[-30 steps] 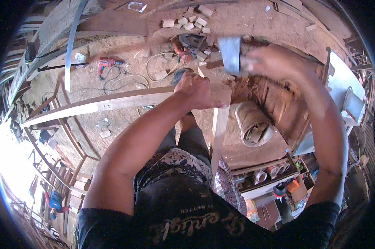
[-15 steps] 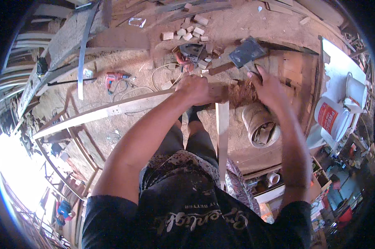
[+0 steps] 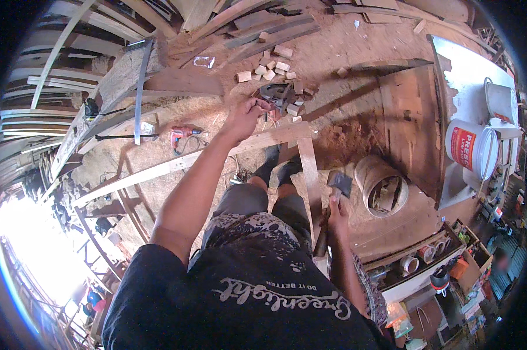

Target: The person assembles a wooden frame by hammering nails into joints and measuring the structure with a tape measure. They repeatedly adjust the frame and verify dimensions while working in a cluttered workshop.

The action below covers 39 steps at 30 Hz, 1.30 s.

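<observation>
My right hand is closed round the handle of a tool with a dark square head, low beside the upright piece. My left hand is raised above the long beam, its fingers curled together; whatever they may hold is too small to make out. Below me a pale wooden frame has a long beam running off to the left. At its right end the beam meets a shorter piece that comes back toward my body. Beyond my left hand, partly hidden, a circular saw lies on the ground.
Several wood offcuts lie beyond the saw. A red drill rests on the dusty ground to the left. A bucket of scraps stands at the right, near a white bucket on a pale board. Planks crowd the far left.
My right hand has brought the square-headed tool down and nearer my body. My left hand has let go of the frame's corner and moved left and up. The view has shifted.
</observation>
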Available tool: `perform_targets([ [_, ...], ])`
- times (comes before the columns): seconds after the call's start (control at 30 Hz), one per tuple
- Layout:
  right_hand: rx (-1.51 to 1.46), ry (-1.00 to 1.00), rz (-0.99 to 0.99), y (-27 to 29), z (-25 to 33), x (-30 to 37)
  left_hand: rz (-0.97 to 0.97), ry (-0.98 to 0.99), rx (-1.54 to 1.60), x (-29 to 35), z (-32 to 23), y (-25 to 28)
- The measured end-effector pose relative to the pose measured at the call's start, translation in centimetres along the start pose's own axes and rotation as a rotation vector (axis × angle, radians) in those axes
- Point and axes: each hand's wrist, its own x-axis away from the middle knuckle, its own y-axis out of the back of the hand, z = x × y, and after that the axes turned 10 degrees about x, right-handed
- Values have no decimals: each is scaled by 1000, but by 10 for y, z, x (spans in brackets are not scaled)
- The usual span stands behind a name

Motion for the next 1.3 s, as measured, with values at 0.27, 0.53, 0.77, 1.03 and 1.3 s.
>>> perform_targets([
  [0.27, -14, -2, 37, 15, -3, 45, 29, -51, 326, -11, 8, -35],
  [0.53, 178, 55, 143, 57, 11, 30, -119, -4, -186, -19, 2, -64],
  [0.77, 531, 153, 62, 62, 112, 26, -130, -39, -64, -17, 4, -68],
  [1.03, 976, 216, 145, 32, 243, 12, -122, -35, -172, -22, 5, -71],
  [1.3, 1320, 582, 164, 3, 306, -29, -87, -58, -121, -22, 7, -64],
])
